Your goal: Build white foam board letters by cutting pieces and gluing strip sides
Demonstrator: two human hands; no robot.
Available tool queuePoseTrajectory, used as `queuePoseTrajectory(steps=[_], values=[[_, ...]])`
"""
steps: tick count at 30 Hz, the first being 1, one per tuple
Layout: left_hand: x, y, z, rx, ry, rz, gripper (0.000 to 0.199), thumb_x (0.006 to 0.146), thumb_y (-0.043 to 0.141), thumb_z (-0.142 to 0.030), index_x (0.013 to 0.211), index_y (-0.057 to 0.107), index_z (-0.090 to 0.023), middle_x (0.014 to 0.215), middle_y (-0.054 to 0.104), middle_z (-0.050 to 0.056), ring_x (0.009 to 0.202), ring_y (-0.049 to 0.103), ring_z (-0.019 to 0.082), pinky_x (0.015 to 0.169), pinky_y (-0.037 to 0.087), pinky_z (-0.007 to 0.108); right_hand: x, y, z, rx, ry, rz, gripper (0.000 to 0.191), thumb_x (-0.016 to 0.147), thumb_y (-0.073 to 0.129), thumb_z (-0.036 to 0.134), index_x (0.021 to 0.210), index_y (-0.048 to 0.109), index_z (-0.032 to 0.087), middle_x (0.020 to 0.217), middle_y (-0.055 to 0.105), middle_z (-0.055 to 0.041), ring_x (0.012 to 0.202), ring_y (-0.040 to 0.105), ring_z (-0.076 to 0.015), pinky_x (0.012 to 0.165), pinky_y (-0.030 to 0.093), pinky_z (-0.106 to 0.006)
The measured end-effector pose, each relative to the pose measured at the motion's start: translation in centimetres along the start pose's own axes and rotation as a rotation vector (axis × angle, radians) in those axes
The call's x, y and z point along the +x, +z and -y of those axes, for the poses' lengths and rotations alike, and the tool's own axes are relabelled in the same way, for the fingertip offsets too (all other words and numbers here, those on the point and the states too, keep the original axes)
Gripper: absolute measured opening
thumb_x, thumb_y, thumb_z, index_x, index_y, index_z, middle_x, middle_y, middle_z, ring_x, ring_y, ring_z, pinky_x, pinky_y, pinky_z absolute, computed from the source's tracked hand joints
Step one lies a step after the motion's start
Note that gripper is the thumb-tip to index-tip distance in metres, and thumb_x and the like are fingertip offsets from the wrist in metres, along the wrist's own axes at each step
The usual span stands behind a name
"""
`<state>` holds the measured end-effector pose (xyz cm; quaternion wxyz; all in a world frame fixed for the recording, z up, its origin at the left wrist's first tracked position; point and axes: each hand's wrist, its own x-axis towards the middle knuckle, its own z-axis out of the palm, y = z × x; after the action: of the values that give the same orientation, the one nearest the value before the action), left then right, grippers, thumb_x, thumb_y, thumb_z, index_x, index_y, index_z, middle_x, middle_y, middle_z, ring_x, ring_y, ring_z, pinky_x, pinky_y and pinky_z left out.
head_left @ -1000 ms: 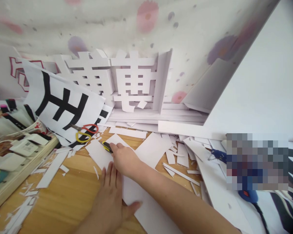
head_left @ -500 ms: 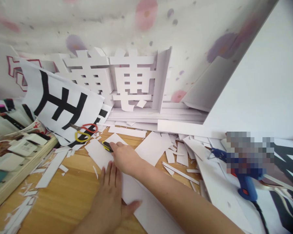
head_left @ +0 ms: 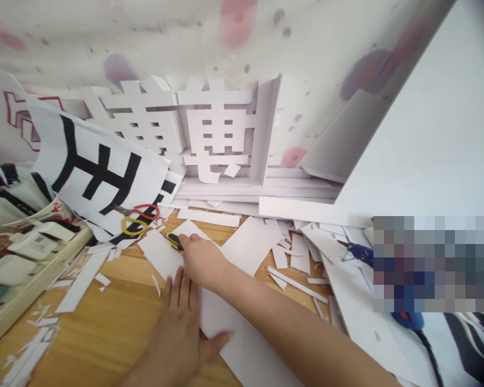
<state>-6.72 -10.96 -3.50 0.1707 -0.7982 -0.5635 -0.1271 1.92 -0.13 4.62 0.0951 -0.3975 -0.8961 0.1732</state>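
Observation:
My right hand point(head_left: 204, 260) is closed around a yellow-and-black utility knife point(head_left: 173, 241), whose tip end points toward the far left. Under it lies a long white foam board strip point(head_left: 234, 328), running from the middle toward the front of the table. My left hand point(head_left: 181, 306) lies flat, fingers stretched forward beside the right hand and thumb out to the right, pressing at the strip's left edge. Where the blade meets the board cannot be made out. Scissors point(head_left: 135, 226) with red and yellow handles rest beyond the knife, against a printed sheet point(head_left: 100, 172).
White offcuts point(head_left: 83, 282) litter the wooden table point(head_left: 116, 312). A power strip with chargers point(head_left: 36, 242) runs along the left. Cut-out white characters point(head_left: 218, 129) lean at the back. To the right are a blue glue gun point(head_left: 409, 321), partly blurred, and a large white board point(head_left: 427, 134).
The view has shifted slightly, so the surroundings sit a little farther left. Both hands and the knife keep almost the same place on the board.

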Motion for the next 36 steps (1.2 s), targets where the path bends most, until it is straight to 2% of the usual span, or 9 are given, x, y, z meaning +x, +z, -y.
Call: queuePoseTrajectory(steps=[9,19,27,36], values=[[0.1,-0.2,-0.1,-0.009,-0.006,-0.015,0.092,0.063,0.047,-0.072,0.118,0.046,0.002,0.119,0.049,0.029,0.118,0.040,0.042,0.097,0.033,0.057,-0.1,-0.4,0.8,-0.047,-0.009,0.027,0.041,0.076,0.051,0.012,0.116,0.045,0.005,0.098,0.060,-0.0144,0.079,0.063,-0.0215,0.061,0.048,-0.028],[-0.1,0.3,0.0,-0.009,0.009,-0.044,0.097,0.064,0.045,-0.072,0.119,0.042,0.008,0.123,0.044,0.034,0.123,0.033,0.043,0.098,0.029,0.058,0.2,-1.1,-0.3,-0.082,-0.084,0.034,0.026,0.084,0.046,0.016,0.109,0.050,0.010,0.096,0.062,-0.0105,0.077,0.063,-0.0215,0.058,0.046,-0.029],[-0.2,0.6,0.1,-0.026,-0.027,-0.015,0.099,0.063,0.044,-0.073,0.124,0.039,0.004,0.125,0.045,0.030,0.126,0.031,0.042,0.100,0.027,0.057,-0.7,-1.5,-0.4,-0.087,-0.097,0.029,0.026,0.083,0.047,0.015,0.108,0.050,0.010,0.094,0.062,-0.0101,0.073,0.063,-0.0208,0.053,0.044,-0.028],[0.0,0.3,0.1,-0.097,-0.030,-0.014,0.098,0.064,0.048,-0.070,0.126,0.037,0.005,0.128,0.043,0.030,0.127,0.028,0.042,0.101,0.026,0.057,-1.8,-1.8,-0.6,-0.092,-0.115,0.028,0.028,0.083,0.046,0.015,0.111,0.049,0.010,0.094,0.062,-0.0106,0.072,0.062,-0.0203,0.055,0.045,-0.029]])
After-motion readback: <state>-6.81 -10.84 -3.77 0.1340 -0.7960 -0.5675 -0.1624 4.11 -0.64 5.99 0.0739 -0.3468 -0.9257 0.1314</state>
